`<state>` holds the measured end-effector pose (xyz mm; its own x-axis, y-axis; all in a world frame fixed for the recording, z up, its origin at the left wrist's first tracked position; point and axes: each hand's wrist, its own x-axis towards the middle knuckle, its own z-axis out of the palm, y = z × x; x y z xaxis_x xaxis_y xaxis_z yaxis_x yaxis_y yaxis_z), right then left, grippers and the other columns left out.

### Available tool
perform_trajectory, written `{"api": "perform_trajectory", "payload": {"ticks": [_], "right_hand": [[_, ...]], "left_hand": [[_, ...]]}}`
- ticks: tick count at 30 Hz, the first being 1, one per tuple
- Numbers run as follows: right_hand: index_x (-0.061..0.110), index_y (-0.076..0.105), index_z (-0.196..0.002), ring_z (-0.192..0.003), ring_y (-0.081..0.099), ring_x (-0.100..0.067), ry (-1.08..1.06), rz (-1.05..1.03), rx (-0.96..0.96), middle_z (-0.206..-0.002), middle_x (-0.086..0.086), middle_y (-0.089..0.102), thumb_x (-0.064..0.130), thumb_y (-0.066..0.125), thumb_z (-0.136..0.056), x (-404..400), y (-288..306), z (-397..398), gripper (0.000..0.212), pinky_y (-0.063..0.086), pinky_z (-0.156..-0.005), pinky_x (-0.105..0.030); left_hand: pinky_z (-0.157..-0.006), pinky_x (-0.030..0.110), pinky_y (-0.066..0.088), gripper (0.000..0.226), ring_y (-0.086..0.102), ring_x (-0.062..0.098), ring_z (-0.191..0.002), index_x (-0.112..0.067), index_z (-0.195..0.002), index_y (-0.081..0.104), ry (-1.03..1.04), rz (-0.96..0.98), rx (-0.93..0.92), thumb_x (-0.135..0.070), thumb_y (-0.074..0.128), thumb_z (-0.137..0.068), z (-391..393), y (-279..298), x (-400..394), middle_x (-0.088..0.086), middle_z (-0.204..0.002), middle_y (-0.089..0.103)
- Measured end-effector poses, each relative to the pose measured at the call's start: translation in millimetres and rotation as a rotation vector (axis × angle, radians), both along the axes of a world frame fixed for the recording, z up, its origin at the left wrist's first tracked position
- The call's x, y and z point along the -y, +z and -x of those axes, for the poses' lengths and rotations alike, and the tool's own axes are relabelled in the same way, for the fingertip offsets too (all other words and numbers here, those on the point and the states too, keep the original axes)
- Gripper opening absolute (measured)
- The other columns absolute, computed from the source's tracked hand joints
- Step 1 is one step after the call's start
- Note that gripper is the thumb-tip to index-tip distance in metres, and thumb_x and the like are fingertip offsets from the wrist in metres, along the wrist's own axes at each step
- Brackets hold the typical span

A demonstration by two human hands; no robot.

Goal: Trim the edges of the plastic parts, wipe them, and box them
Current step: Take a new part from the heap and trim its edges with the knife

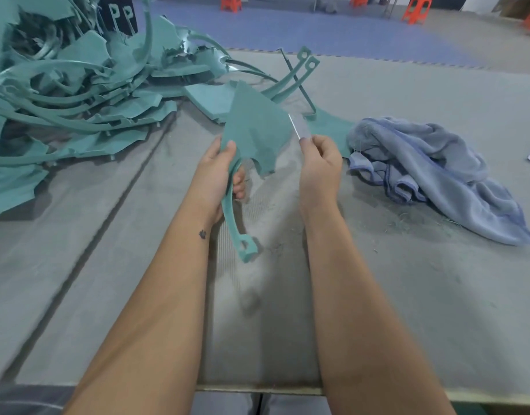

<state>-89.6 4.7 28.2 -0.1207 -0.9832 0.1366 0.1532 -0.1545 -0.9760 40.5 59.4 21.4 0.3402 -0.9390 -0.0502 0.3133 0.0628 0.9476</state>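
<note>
Holding the plastic part (254, 127) firmly in the left hand (219, 175), draw the blade (298, 128) pinched by the right hand (319, 163) steadily along its edge.

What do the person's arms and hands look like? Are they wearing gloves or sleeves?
No gloves and no sleeves in view: both forearms are bare up to the picture's edge. The left hand and the right hand show no rings or watch. The left forearm has one small dark mark near the wrist, like a tiny tattoo.
</note>
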Motion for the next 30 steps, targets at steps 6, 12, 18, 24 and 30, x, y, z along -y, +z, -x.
{"api": "perform_trajectory", "payload": {"ticks": [6, 12, 18, 24, 30], "right_hand": [[0.023, 0.052, -0.077, -0.048, 0.043, -0.011, 0.011, 0.042, -0.104, -0.060, 0.002, 0.056, 0.019, 0.050, -0.099, -1.5, -2.3, 1.9, 0.022, 0.038, -0.054, -0.028], [0.026, 0.052, -0.079, -0.054, 0.040, -0.003, 0.063, 0.198, -0.257, -0.065, 0.006, 0.052, 0.016, 0.048, -0.099, -9.0, 1.6, -6.5, 0.022, 0.035, -0.055, -0.017], [0.037, 0.052, -0.088, -0.056, 0.049, -0.011, 0.017, 0.331, -0.310, -0.065, 0.008, 0.057, 0.027, 0.047, -0.099, -13.8, 2.9, -5.7, 0.017, 0.044, -0.057, -0.030], [0.028, 0.052, -0.077, -0.052, 0.041, -0.005, 0.005, 0.246, -0.225, -0.057, 0.005, 0.049, 0.024, 0.044, -0.101, -10.8, 1.4, -6.5, 0.025, 0.036, -0.054, -0.020], [0.012, 0.047, -0.069, -0.044, 0.034, -0.007, 0.035, 0.002, -0.049, -0.054, 0.001, 0.042, 0.028, 0.043, -0.102, -1.2, -5.0, -0.8, 0.037, 0.028, -0.043, -0.019]], "left_hand": [[-0.037, 0.017, 0.035, 0.022, 0.036, 0.009, -0.037, -0.029, -0.108, 0.060, -0.018, -0.008, -0.065, -0.023, 0.039, -0.105, -1.8, 2.1, 0.0, -0.001, -0.049, 0.047], [-0.034, 0.015, 0.026, 0.021, 0.026, 0.006, -0.035, -0.026, -0.109, 0.057, -0.101, 0.001, -0.109, -0.031, 0.037, -0.103, -6.7, 5.4, 1.9, -0.003, -0.051, 0.038], [-0.042, 0.016, 0.027, 0.035, 0.031, 0.006, -0.050, -0.044, -0.122, 0.061, -0.103, 0.098, 0.073, -0.025, 0.043, -0.100, -13.7, 7.8, -2.3, -0.007, -0.068, 0.040], [-0.043, 0.020, 0.036, 0.057, 0.040, 0.009, -0.051, -0.034, -0.144, 0.038, -0.077, -0.130, 0.435, -0.029, 0.063, -0.092, 1.1, -4.2, 2.3, -0.002, -0.085, 0.050], [-0.038, 0.017, 0.026, 0.065, 0.030, 0.004, -0.039, -0.013, -0.151, 0.022, -0.132, -0.073, 0.284, 0.001, 0.051, -0.095, 0.9, 1.5, 2.0, -0.013, -0.048, 0.038]]}}
